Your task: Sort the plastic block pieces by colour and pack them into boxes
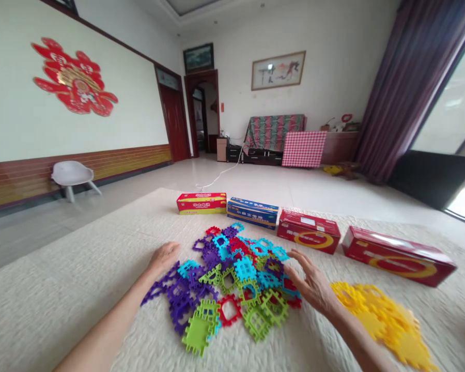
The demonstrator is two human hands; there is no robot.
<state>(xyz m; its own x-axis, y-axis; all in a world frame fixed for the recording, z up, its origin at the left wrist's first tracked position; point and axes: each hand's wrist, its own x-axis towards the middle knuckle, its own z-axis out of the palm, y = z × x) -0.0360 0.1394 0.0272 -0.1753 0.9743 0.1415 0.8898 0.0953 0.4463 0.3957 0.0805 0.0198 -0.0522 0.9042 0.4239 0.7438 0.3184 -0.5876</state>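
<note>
Partly foreshortened, left hand (163, 257) at tile pile (232, 279), fingers unreadable, right hand (313, 283) fingers spread, released.

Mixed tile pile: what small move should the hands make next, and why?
Probably close the right hand on a tile at the right edge of the mixed tile pile, where its fingers rest. The yellow tiles lie apart in their own heap, and the left hand lies open at the pile's left edge, holding nothing.

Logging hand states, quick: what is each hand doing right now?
Left hand: open, palm down at the left edge of the tile pile, holding nothing.
Right hand: open, fingers spread at its right edge, holding nothing.
</note>
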